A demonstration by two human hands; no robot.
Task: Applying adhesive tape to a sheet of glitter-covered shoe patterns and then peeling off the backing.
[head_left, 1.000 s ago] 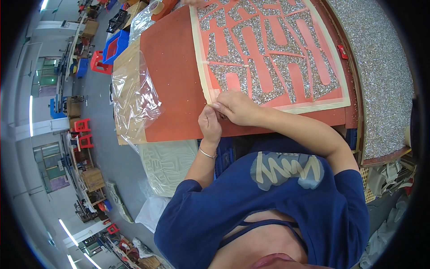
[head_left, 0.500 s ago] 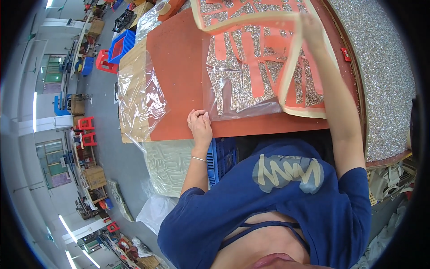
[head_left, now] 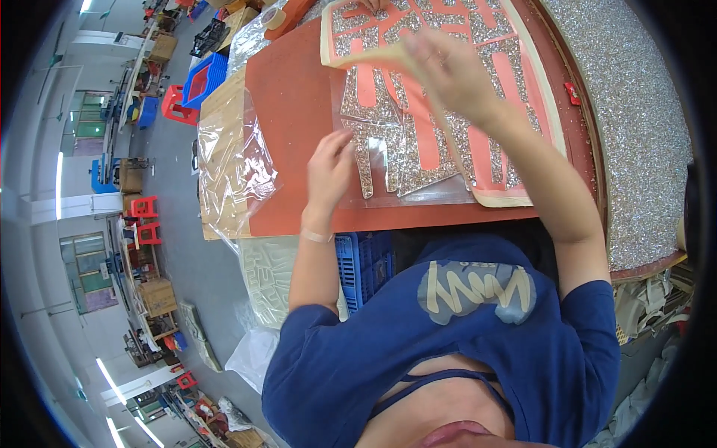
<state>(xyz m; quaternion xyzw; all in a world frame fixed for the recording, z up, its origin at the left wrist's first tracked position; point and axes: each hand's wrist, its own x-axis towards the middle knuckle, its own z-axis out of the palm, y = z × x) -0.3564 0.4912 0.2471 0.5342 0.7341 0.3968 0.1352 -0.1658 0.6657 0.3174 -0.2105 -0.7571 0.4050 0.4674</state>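
Observation:
My right hand (head_left: pixel 452 78) is closed on the lifted cream edge of a coral cut-out stencil sheet (head_left: pixel 427 134), above the work board. The edge is folded up and drawn toward the left. Below it, a clear plastic film (head_left: pixel 441 193) carries silvery-gold glitter shapes (head_left: pixel 364 168). Raised over the reddish-brown board (head_left: pixel 291 142), my left hand (head_left: pixel 331 168) is beside the film's left edge, loosely curved and holding nothing that I can see. At the far edge of the stencil is another person's hand (head_left: pixel 368 6).
A glitter-covered table (head_left: pixel 635 134) stands on the right, with a small red item (head_left: pixel 573 93) by its rim. Loose clear film (head_left: pixel 231 157) lies at the board's left. Below the board are a blue crate (head_left: pixel 362 265) and an embossed pale sheet (head_left: pixel 272 280). Blue bins (head_left: pixel 205 78) stand beyond.
My right hand has moved left and nearer, peeling the stencil's edge over with it. My left hand has lifted off the board's near edge and moved farther in. Another person's hand now shows at the far edge.

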